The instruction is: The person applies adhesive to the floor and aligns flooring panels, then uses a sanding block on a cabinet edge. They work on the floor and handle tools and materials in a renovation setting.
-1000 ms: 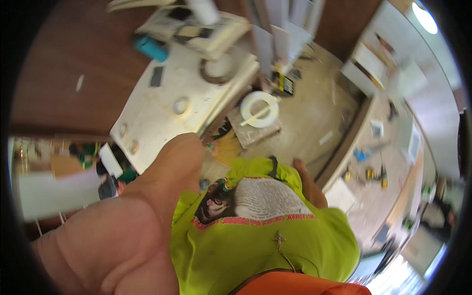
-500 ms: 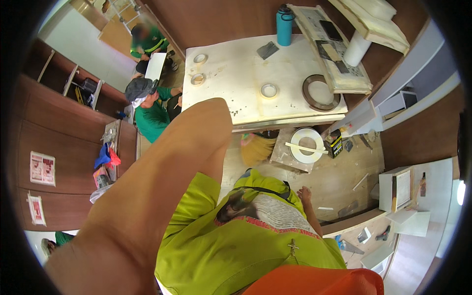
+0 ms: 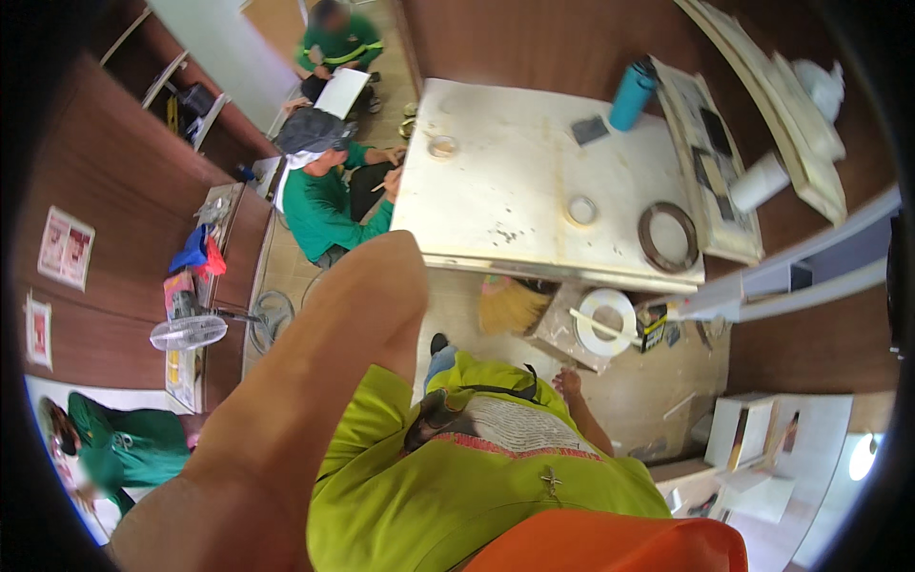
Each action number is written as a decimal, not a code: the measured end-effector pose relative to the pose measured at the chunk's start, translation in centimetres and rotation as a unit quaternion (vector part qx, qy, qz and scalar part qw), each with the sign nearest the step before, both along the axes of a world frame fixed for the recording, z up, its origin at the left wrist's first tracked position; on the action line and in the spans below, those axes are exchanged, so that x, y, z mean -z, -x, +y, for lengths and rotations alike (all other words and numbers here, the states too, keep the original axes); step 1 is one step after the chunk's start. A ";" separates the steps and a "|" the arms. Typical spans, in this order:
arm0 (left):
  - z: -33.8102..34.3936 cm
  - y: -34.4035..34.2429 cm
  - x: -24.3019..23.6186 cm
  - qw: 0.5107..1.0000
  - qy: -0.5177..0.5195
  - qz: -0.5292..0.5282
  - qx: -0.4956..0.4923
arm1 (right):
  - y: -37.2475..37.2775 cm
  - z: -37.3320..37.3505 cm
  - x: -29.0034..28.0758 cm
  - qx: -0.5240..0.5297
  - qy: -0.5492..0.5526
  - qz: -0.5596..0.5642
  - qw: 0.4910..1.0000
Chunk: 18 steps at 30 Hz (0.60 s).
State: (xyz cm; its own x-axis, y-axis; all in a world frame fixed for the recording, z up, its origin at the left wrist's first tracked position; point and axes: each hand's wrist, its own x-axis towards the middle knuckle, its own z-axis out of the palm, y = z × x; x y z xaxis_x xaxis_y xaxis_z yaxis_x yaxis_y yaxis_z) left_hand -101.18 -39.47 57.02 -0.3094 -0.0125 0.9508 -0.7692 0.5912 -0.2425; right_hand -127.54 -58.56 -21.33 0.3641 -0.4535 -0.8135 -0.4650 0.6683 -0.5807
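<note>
My left arm (image 3: 315,353) is bent and raised across the left of the view, its elbow near the front edge of the white-topped table (image 3: 496,172). The left hand itself is outside the picture. Low at my right side hangs my right hand (image 3: 568,383), its fingers loosely apart and nothing visible in it. Nearest to that hand is a board on the floor bearing a white ring-shaped roll (image 3: 583,329) with a pale strip across it. On the table lie tape rolls (image 3: 581,211), a brown coil (image 3: 651,238), a dark grey sheet (image 3: 590,130) and a blue bottle (image 3: 633,95).
Beside the table's left edge crouches a person in green (image 3: 319,205); another sits behind with a white panel (image 3: 341,92). A third person (image 3: 133,443) is at lower left, near a fan (image 3: 189,333). A straw broom (image 3: 508,305) lies below the table.
My view has swung left, so the table sits further right. The fan and the lower-left person show more fully. My left arm stays raised and my right hand stays low.
</note>
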 end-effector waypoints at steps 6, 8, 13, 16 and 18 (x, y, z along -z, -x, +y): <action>7.7 -9.6 1.9 0.999 0.006 0.036 0.018 | -2.5 -0.7 3.7 -0.538 0.395 0.104 0.737; 11.2 -12.6 2.6 0.999 0.021 0.046 0.013 | -5.0 0.4 2.6 -0.476 0.363 0.088 0.796; 21.4 -18.4 4.0 0.996 0.074 0.048 -0.012 | -14.0 2.2 -1.3 -0.197 0.196 0.011 0.961; 25.0 -20.1 4.0 0.996 0.080 0.040 -0.026 | -18.6 4.3 -3.9 -0.129 0.179 0.001 0.975; 27.7 -21.0 4.1 0.994 0.093 0.040 -0.037 | -20.1 4.1 -4.3 -0.126 0.162 -0.036 0.978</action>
State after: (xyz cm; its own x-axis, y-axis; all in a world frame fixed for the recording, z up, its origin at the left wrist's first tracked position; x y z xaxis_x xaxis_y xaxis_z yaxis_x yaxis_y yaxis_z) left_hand -80.14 -11.77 52.95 -0.2373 0.1459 0.9604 -0.8302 0.4829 -0.2785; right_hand -107.48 -54.50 -17.04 0.5493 -0.5716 -0.6095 -0.5412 0.3124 -0.7807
